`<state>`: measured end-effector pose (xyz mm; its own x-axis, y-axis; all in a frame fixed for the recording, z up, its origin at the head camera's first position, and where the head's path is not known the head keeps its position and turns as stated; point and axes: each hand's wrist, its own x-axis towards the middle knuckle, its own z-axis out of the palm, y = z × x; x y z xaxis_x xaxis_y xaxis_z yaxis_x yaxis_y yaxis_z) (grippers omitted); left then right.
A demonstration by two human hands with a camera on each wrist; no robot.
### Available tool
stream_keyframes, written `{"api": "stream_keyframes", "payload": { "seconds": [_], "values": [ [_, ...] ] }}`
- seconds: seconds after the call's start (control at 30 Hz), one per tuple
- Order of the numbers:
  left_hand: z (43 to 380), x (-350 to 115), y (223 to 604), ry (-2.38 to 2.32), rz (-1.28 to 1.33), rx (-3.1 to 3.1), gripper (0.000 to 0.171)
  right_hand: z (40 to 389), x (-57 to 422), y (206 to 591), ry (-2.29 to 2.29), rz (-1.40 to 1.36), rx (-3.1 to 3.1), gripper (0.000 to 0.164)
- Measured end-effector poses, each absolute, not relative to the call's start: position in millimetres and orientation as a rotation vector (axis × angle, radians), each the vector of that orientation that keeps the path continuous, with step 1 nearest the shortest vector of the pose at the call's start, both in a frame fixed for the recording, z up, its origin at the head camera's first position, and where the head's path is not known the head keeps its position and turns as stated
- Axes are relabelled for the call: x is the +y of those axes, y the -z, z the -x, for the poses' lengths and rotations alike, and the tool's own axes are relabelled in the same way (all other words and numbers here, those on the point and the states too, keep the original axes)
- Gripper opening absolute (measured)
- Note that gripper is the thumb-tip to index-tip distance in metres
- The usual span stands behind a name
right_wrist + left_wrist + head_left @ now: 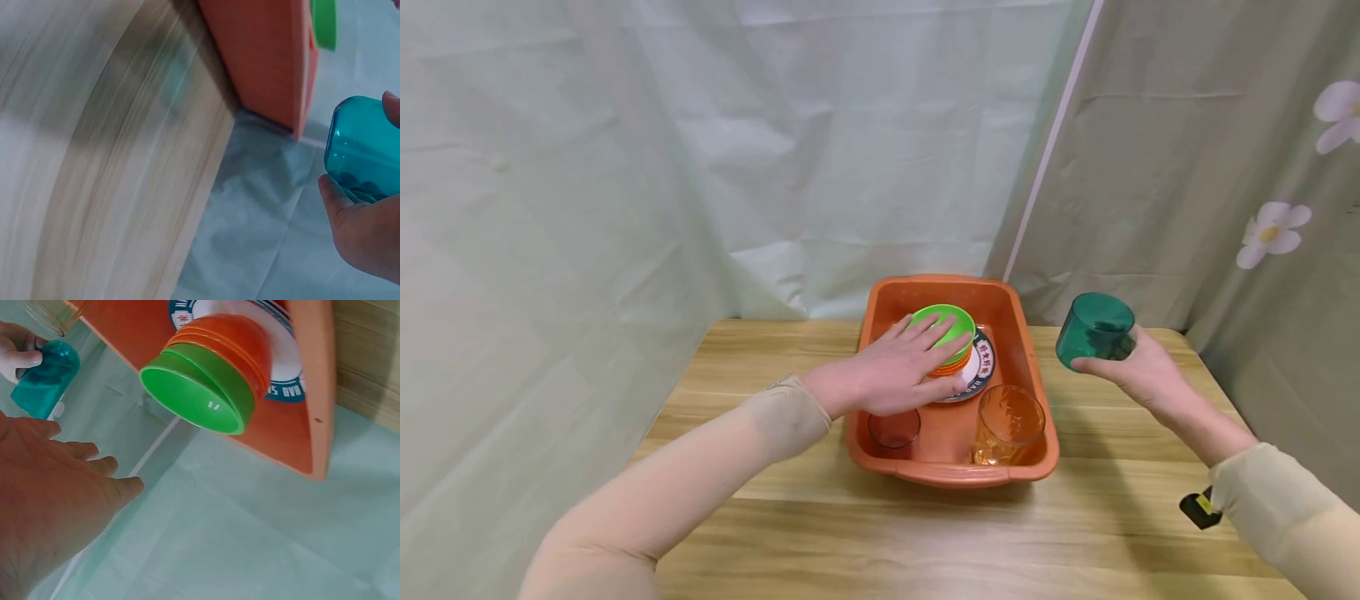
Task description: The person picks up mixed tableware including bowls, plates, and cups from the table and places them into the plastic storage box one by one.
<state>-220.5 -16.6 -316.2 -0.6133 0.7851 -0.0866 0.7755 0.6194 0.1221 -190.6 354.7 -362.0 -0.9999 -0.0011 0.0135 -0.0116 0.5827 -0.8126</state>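
Observation:
My right hand [1138, 371] grips a teal see-through cup [1093, 329], held up over the table to the right of an orange tub [1030, 367]. Fingers and thumb wrap the cup's side in the right wrist view. Spread out and straight, my left hand [902, 367] hovers over the tub and holds nothing; the left wrist view shows it apart from the bowls. Inside the tub, green bowls [200, 390] top a stack with orange bowls [250, 347], standing on a patterned plate [983, 371]. An amber glass [1011, 421] and a dark-tinted glass [895, 429] stand in the tub's near end.
The tub stands on a wood-grain table [790, 533], close to its back edge. Pale green curtains [850, 150] hang behind and at both sides. A black and yellow object [1201, 507] is at the right wrist.

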Motion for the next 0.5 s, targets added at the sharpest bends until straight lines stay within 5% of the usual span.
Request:
{"api": "stream_keyframes", "payload": {
  "seconds": [0.5],
  "values": [
    [209,-67,327,-0.183,-1.25,2.747,0.076,177,310,347,-1.457,-0.208,-2.779,0.087]
  ]
}}
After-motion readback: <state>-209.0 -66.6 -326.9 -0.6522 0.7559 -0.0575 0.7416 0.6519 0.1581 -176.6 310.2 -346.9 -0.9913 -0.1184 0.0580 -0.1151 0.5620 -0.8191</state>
